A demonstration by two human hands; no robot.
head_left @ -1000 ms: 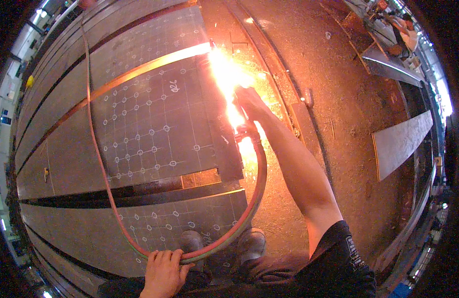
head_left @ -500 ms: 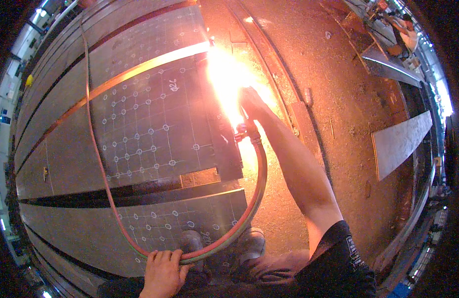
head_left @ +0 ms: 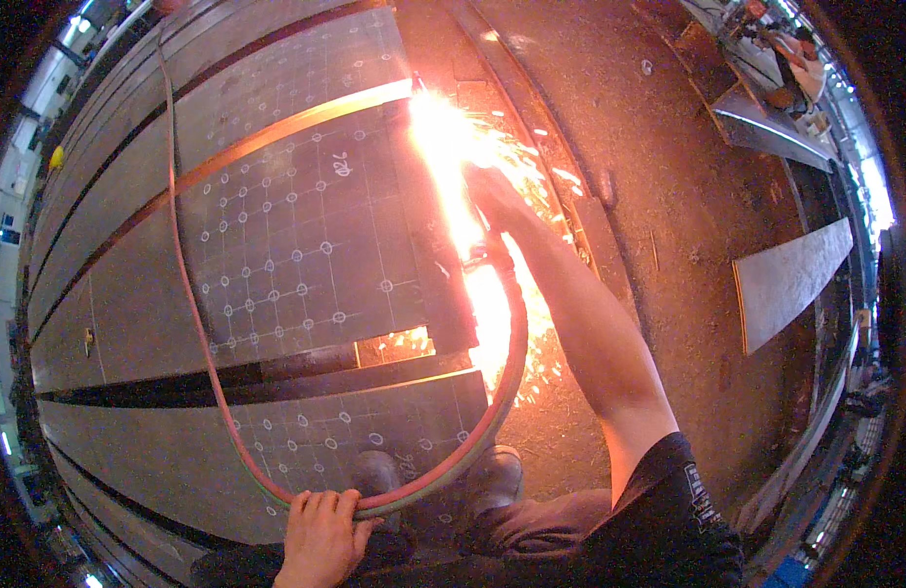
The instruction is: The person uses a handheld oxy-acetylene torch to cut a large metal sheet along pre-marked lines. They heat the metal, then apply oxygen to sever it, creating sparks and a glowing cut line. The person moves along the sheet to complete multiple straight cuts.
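Note:
My right hand (head_left: 492,196), arm stretched forward, is closed around a cutting torch (head_left: 488,257); glare hides much of the fingers and the torch head. A blinding white-orange flame (head_left: 435,127) burns along the right edge of a dark steel plate (head_left: 365,211) marked with white chalk lines and small circles. From the torch a red and green twin hose (head_left: 516,343) loops back toward me. Close to my body, my left hand (head_left: 320,534) wraps its fingers over that hose, which runs on up across the plates at the left.
Sparks (head_left: 531,377) scatter over the dirt floor right of the plate. Another marked plate (head_left: 355,421) lies nearer, across a dark gap, by my shoes (head_left: 499,475). A metal rail (head_left: 531,108), a loose steel sheet (head_left: 796,284) and a crouching person (head_left: 801,73) are to the right.
Bright sparks now spray from the cut, below the plate and over the floor, and show through the gap. The floor looks darker. Both hands stay nearly in place.

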